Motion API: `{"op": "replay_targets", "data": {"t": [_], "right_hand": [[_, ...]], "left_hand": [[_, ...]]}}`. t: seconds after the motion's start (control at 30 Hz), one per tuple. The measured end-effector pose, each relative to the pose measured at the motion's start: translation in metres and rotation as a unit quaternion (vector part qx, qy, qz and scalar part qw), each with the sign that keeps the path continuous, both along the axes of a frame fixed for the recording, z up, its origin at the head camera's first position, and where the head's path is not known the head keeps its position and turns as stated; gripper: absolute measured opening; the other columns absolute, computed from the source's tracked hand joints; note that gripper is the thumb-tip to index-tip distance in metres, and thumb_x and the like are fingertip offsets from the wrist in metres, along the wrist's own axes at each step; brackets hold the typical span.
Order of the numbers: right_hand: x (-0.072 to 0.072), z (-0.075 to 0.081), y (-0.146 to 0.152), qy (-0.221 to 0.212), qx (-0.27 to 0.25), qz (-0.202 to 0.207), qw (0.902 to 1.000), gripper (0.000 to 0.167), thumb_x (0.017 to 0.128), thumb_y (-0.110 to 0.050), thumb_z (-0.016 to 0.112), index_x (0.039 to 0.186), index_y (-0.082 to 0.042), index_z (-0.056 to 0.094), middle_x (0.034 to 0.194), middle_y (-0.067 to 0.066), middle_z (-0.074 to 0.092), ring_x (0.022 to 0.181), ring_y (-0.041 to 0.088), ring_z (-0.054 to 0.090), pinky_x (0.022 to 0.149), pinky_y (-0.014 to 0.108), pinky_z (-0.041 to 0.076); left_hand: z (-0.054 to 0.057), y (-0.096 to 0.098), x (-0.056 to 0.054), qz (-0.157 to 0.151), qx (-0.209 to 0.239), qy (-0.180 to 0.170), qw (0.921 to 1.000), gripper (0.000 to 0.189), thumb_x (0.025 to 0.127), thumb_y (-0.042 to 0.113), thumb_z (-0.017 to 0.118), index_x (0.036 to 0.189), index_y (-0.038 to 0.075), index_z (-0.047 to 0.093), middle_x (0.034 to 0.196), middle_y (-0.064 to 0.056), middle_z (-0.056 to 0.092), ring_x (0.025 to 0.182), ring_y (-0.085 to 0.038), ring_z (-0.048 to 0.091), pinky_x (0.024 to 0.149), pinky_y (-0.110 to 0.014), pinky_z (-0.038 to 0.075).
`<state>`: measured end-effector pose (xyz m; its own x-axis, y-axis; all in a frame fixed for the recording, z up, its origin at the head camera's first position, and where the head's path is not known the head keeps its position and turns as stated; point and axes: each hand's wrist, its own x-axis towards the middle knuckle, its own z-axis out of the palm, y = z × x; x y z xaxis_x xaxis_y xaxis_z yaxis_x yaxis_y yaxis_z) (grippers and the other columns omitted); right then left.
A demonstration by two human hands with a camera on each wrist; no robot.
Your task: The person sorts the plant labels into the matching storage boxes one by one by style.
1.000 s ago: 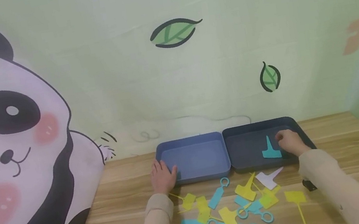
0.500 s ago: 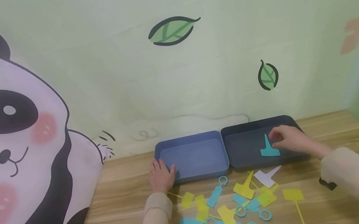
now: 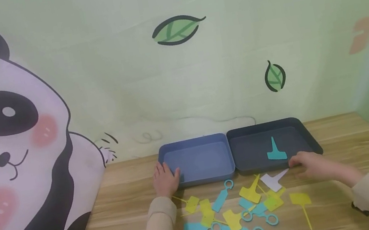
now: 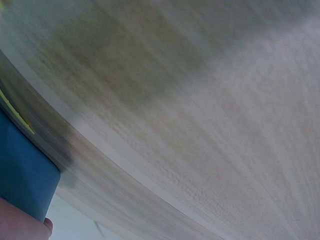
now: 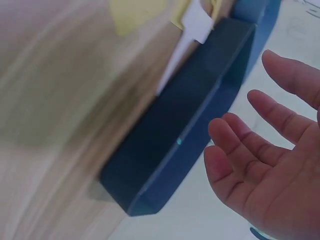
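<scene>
Dark tray: The dark tray (image 3: 249, 151) sits at the back of a wood-grain table (image 3: 353, 139), the landmark of the scene.
Right hand: A person's right hand (image 3: 314, 168) hovers at the front edge of the dark tray, toward its right end; the fingers are parted and loosely bent, with nothing in their grasp. Whether a fingertip touches the rim cannot be told.
White tag: A white T-shaped tag (image 3: 272, 181) lies just in front of the dark tray, its pointed stem angled toward the right hand's fingertips.
Teal tag: Inside the dark tray, right of its middle, lies a teal T-shaped tag (image 3: 277, 154), stem toward the back.
Blue tray: A blue tray (image 3: 201, 161) stands against the left side of the dark tray.
Left hand: Beyond the blue tray's middle, on its corner farthest from the dark tray at the front, rests the left hand (image 3: 166, 181), fingers extended over the rim and thumb apart; no tag shows in it.
Scattered tags: In front of the dark tray and off to its left spread yellow tags (image 3: 250, 194) and blue ring-ended tags (image 3: 219, 201), some overlapping.
Backdrop: Behind the dark tray, a pale green wall bears a panda (image 3: 9, 140) at far left.
</scene>
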<state>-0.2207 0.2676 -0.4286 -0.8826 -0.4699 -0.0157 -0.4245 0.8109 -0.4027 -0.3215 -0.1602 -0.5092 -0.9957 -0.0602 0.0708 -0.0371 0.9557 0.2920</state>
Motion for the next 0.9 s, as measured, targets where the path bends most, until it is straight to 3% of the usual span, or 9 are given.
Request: {"op": "replay_targets", "data": {"t": [0.27,0.5,0.73,0.9], "right_hand": [[0.01,-0.027,0.004,0.0,0.036,-0.007,0.9993,0.036,0.065,-0.011,0.071,0.098,0.001,0.062,0.089,0.008,0.056,0.078,0.022,0.056,0.065,0.036,0.047],[0.019,-0.049,0.005,0.01,0.052,-0.025,0.9983,0.033,0.06,-0.012,0.072,0.091,-0.006,0.062,0.084,0.004,0.054,0.071,0.016,0.051,0.058,0.031,0.043],[0.027,-0.057,0.004,-0.02,0.053,-0.045,0.9974,0.039,0.059,-0.014,0.074,0.093,-0.004,0.06,0.089,0.007,0.053,0.078,0.021,0.053,0.068,0.04,0.047],[0.028,-0.061,0.004,-0.021,0.07,-0.048,0.9962,0.03,0.058,-0.012,0.073,0.083,-0.01,0.056,0.083,0.003,0.05,0.072,0.016,0.048,0.063,0.035,0.045]], "left_hand": [[0.0,0.0,0.0,-0.001,-0.005,-0.004,1.0,0.071,0.09,0.046,0.035,0.136,-0.007,0.025,0.144,-0.026,0.015,0.134,-0.037,0.015,0.109,-0.045,0.017],[0.003,0.001,0.0,0.002,-0.008,-0.005,1.0,0.071,0.09,0.046,0.035,0.136,-0.006,0.025,0.144,-0.026,0.015,0.134,-0.037,0.015,0.109,-0.045,0.016],[0.001,0.001,-0.001,0.003,-0.014,-0.005,0.9999,0.071,0.09,0.047,0.034,0.136,-0.006,0.025,0.144,-0.026,0.015,0.134,-0.036,0.015,0.109,-0.044,0.015],[0.002,0.001,0.001,0.003,-0.007,-0.004,1.0,0.071,0.09,0.047,0.034,0.136,-0.006,0.024,0.144,-0.026,0.015,0.134,-0.036,0.014,0.109,-0.044,0.015]]}}
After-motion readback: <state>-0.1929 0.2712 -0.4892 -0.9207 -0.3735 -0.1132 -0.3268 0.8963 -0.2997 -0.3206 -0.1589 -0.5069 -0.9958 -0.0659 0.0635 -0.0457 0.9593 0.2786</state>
